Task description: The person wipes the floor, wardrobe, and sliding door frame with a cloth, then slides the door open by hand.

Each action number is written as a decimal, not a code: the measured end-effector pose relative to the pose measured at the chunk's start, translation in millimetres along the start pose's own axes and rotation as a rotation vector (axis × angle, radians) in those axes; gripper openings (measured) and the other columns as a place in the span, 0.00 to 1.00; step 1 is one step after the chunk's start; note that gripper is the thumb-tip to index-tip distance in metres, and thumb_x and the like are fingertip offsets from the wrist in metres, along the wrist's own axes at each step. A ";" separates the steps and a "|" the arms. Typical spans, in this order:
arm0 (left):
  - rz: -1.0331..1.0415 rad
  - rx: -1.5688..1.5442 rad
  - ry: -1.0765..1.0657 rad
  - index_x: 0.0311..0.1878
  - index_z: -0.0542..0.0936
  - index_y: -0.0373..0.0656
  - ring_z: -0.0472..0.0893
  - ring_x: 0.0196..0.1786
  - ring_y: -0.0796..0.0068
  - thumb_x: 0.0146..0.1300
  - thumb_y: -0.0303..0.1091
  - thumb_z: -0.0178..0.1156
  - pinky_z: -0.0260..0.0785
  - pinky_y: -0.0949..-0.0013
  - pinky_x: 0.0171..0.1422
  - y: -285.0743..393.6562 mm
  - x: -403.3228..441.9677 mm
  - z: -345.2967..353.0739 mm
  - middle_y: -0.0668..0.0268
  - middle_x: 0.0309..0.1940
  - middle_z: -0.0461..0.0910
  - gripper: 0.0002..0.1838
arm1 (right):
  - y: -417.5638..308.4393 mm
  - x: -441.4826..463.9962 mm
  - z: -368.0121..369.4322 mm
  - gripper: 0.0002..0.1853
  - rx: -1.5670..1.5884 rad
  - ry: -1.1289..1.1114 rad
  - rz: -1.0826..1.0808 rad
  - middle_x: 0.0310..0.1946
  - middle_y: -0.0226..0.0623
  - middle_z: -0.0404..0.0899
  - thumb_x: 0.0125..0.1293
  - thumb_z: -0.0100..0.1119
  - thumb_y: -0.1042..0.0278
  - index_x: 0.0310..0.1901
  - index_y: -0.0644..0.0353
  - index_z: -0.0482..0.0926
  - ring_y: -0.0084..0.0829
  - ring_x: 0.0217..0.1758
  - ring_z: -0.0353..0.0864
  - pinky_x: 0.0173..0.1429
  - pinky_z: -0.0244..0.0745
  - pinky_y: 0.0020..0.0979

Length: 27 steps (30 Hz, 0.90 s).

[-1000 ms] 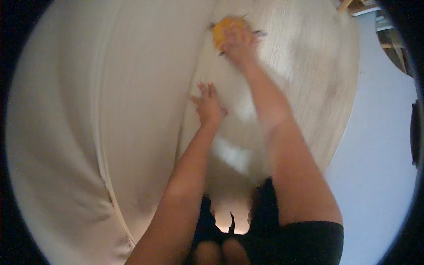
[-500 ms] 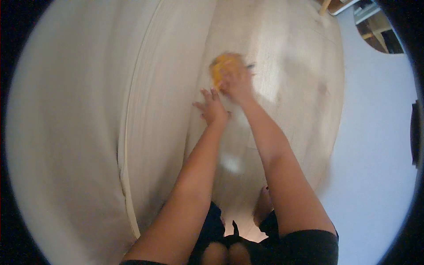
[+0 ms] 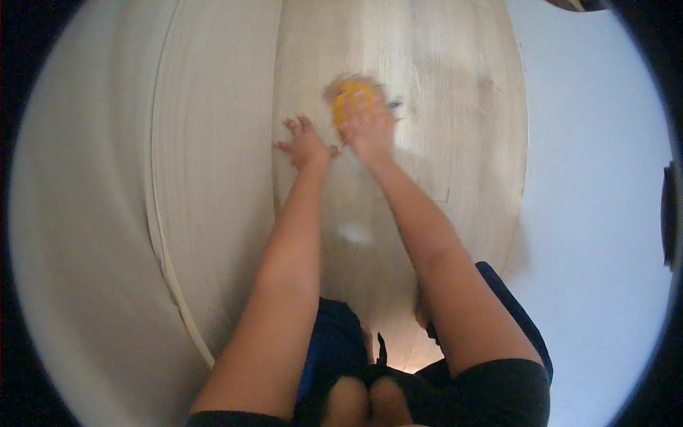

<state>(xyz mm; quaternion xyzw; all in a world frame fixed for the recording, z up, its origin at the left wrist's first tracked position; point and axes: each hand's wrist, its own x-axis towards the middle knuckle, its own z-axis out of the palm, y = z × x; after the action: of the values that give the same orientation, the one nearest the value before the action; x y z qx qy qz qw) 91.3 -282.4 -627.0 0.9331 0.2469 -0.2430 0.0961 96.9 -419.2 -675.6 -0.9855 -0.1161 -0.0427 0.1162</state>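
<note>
My right hand (image 3: 370,135) presses down on a yellow rag-like bundle (image 3: 348,103) on the wood-look floor (image 3: 434,164). Motion smears the bundle; brownish edges show around it, along with a small dark bit at its right side, so its exact kind is unclear. To the left, my left hand (image 3: 309,148) has its fingers spread and holds nothing. It is low by the floor, near the base of the pale panel (image 3: 213,114), apart from the yellow bundle.
A beige fabric-covered side (image 3: 85,199) with a piped seam runs along the left. On the right stands a pale bluish wall (image 3: 594,164), with a dark object (image 3: 667,217) at the far edge. My knees and dark clothing (image 3: 334,334) are below.
The camera view has shifted, so the floor and panel appear further left. My left hand has moved away from the right hand, widening the gap. My right hand stays on the yellow bundle.
</note>
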 end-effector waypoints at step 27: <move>0.133 0.211 0.003 0.75 0.45 0.39 0.40 0.78 0.56 0.40 0.60 0.74 0.46 0.30 0.70 54.9 -57.3 -27.3 0.53 0.75 0.46 0.66 | 194.6 -130.5 -133.0 0.32 -0.057 0.024 0.417 0.73 0.37 0.54 0.66 0.49 0.44 0.70 0.43 0.61 0.44 0.76 0.49 0.71 0.44 0.59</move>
<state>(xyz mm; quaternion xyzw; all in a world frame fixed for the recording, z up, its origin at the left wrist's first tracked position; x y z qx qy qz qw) 86.7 -345.2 -571.4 0.9528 0.1574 -0.2593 0.0129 9.2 -663.6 -603.7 -0.9905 0.0928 -0.0328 0.0961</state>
